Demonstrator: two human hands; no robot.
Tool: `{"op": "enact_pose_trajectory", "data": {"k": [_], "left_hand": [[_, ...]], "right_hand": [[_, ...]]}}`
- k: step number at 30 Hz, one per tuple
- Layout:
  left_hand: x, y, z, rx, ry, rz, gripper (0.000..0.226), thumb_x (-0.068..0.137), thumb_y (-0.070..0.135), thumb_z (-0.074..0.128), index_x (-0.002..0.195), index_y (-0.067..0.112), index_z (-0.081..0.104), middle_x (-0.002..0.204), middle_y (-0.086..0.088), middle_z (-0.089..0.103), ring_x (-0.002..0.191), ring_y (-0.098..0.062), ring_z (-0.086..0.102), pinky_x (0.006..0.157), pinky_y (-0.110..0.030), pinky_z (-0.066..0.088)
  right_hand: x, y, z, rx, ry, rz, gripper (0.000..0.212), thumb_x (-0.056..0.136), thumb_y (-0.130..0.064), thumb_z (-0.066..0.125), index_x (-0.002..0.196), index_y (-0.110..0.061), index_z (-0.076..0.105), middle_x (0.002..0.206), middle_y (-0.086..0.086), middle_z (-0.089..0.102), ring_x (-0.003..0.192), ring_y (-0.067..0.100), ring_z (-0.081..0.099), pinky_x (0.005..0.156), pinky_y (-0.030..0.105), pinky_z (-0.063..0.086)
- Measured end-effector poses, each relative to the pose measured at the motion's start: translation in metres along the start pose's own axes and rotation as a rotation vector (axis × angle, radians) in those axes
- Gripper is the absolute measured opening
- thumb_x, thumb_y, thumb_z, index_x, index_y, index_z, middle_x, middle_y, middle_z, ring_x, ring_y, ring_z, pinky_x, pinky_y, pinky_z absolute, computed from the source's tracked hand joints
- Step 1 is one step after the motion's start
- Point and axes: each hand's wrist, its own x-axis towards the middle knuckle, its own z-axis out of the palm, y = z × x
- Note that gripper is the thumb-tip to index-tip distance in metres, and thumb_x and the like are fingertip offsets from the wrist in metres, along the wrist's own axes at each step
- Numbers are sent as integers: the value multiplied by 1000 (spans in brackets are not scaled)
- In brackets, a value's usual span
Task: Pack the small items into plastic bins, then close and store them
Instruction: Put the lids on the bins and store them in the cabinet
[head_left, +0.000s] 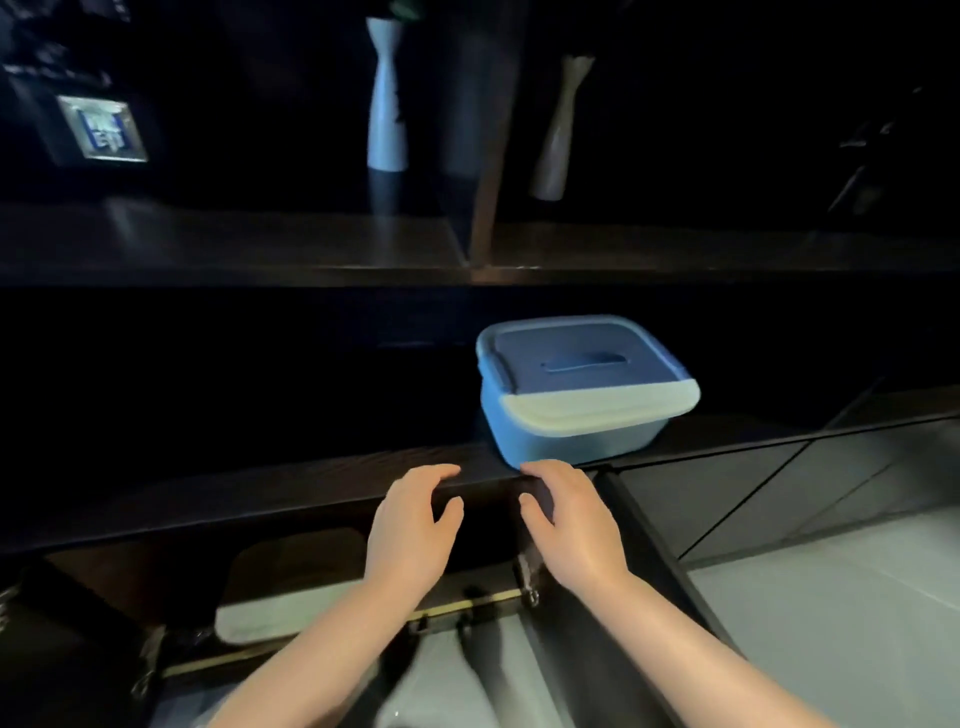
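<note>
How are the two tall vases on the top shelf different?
The left vase is bright white; the right vase looks duller and beige. The left vase stands left of the shelf divider, the right vase on its right. The left vase stands straight; the right vase appears to lean. Both are tall and slim-waisted.

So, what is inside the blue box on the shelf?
That cannot be seen. The blue box is closed: its lid covers the whole top, and the walls are not see-through. Both hands, the left hand and right hand, are off it.
</note>
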Motion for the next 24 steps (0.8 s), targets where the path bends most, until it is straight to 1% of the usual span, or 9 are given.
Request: {"op": "enact_pose_trajectory", "data": {"k": [2,4,8,11,14,18,20,22,24], "left_hand": [[10,20,22,-31,11,-24,38,91,28,58,127,36,51,129,18,52,119,-1,43,97,-20,34],[19,34,43,-42,26,-41,39,91,29,58,129,35,49,130,17,51,119,0,43,95,-18,32],[46,59,75,-68,103,-77,44,88,28,62,131,30,49,130,11,51,120,-8,47,95,-25,39],[66,72,87,-11,144,-96,48,88,28,64,133,21,48,131,3,49,121,-15,46,97,-29,37],[82,79,91,40,143,-131,52,87,28,65,134,17,47,133,-3,46,122,-22,43,97,-33,37],[108,78,91,75,120,-202,55,87,32,63,136,13,44,125,-11,47,121,-28,44,98,-39,40],[119,77,93,74,103,-235,56,88,34,62,137,15,43,128,-15,45,123,-30,41,101,-41,40],[129,76,96,69,103,-233,54,88,35,61,136,17,43,131,-15,44,126,-29,37,100,-37,38],[135,75,99,58,119,-218,56,87,34,62,136,16,43,135,-13,42,123,-28,41,94,-31,37]], "right_hand": [[13,34,-27,51,15,49,36,93,-33,55,129,-34,53,120,-22,51,113,-3,48,90,21,43],[28,69,-53,86,45,75,35,93,-30,57,127,-34,53,120,-21,52,113,-2,48,92,23,43],[69,128,-95,62,102,63,35,92,-21,60,126,-27,56,119,-16,52,121,11,45,99,26,39],[102,154,-114,-11,112,64,38,94,-21,59,131,-20,53,129,-4,54,125,19,42,101,35,38],[131,171,-125,-100,43,72,47,94,-26,58,138,-19,46,136,1,49,130,23,37,104,37,34],[166,195,-130,-222,-103,139,55,94,-41,53,143,-18,40,126,9,49,127,27,37,104,37,33],[176,204,-129,-179,-142,232,56,94,-46,52,140,-14,43,124,12,49,124,28,39,103,37,35],[183,209,-127,-92,-166,304,57,93,-48,53,136,-11,47,122,12,49,119,28,47,100,38,39],[188,212,-126,14,-191,300,56,93,-45,56,139,-15,45,120,11,55,112,29,55,97,38,44]]}}
